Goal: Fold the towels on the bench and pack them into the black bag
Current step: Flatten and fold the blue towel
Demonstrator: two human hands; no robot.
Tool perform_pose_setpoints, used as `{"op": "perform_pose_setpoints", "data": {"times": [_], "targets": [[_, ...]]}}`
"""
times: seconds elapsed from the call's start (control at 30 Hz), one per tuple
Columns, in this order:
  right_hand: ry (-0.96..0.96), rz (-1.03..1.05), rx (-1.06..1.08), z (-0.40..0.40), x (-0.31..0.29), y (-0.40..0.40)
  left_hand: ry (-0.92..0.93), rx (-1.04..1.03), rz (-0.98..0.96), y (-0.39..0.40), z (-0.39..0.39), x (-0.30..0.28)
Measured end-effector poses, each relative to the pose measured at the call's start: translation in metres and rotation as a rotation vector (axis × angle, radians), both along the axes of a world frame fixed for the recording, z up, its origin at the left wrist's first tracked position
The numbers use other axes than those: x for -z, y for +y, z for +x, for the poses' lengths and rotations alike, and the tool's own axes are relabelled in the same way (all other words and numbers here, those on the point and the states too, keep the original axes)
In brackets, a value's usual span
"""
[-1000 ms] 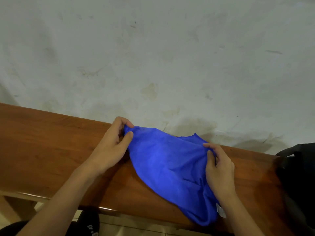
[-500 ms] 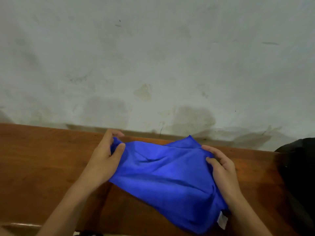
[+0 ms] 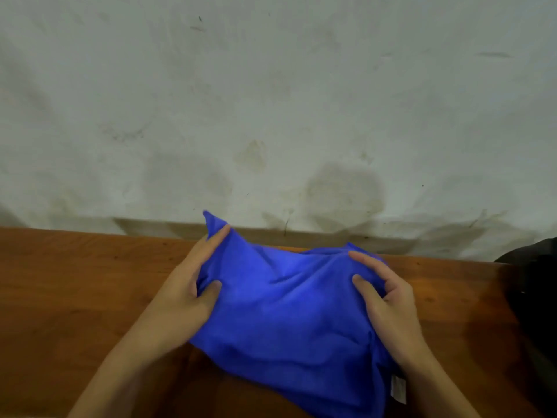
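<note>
Your blue towel (image 3: 289, 306) lies rumpled on the wooden desk (image 3: 75, 291), between your two hands. The cloth is a vivid, uniform blue with a soft, matte, fine-pile surface and shallow creases across its middle. Its far left corner stands up in a point against the wall (image 3: 271, 101). A small white label (image 3: 398, 386) hangs at its near right edge.

Your left hand (image 3: 187, 294) grips the towel's left edge: thumb pressed on top, fingers (image 3: 215, 236) extended along the raised corner. Your right hand (image 3: 388, 300) pinches the right edge, fingers curled over the fabric and thumb set into it.

The desk is smooth, reddish-brown wood with visible grain. The wall is pale, stained plaster. The black bag (image 3: 533, 297) sits at the right end of the desk, just beside the towel.
</note>
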State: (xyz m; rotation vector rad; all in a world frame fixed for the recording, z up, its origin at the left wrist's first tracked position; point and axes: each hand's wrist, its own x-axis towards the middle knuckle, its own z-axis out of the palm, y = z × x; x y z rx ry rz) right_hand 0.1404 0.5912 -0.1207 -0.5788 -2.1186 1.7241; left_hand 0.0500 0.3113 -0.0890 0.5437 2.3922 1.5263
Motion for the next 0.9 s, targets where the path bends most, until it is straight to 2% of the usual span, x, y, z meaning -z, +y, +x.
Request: {"op": "perform_pose_setpoints", "data": {"times": [0.13, 0.2, 0.3, 0.43, 0.5, 0.63, 0.7, 0.77, 0.83, 0.9], "targets": [[0.03, 0.011, 0.052, 0.001, -0.004, -0.003, 0.109, -0.001, -0.017, -0.003, -0.001, 0.007], [-0.013, 0.128, 0.087, 0.001, 0.001, -0.003, 0.135, -0.013, -0.073, -0.003, -0.001, 0.014], [-0.087, 0.355, 0.137, 0.003, 0.005, 0.0, -0.02, -0.094, -0.149, -0.008, -0.004, 0.02], [-0.15, 0.404, 0.121, 0.009, 0.007, 0.004, -0.092, -0.085, -0.24, -0.023, -0.007, 0.023], [-0.141, 0.364, 0.071, 0.009, 0.01, 0.007, -0.045, -0.042, -0.239, -0.023, -0.003, 0.024], [-0.088, 0.111, -0.061, 0.008, 0.009, 0.01, 0.113, -0.098, -0.091, -0.012, 0.001, 0.013], [-0.108, -0.054, -0.101, 0.006, 0.005, 0.012, 0.028, -0.171, -0.008, -0.012, -0.001, 0.014], [-0.142, -0.152, -0.107, 0.004, 0.004, 0.014, -0.142, -0.222, 0.078, -0.012, 0.002, 0.008], [-0.143, -0.114, -0.065, 0.005, 0.007, 0.016, -0.29, -0.195, 0.106, -0.013, 0.007, 0.0], [-0.088, -0.001, -0.007, 0.009, 0.008, 0.017, -0.399, -0.048, 0.106, -0.018, 0.012, -0.005]]}}
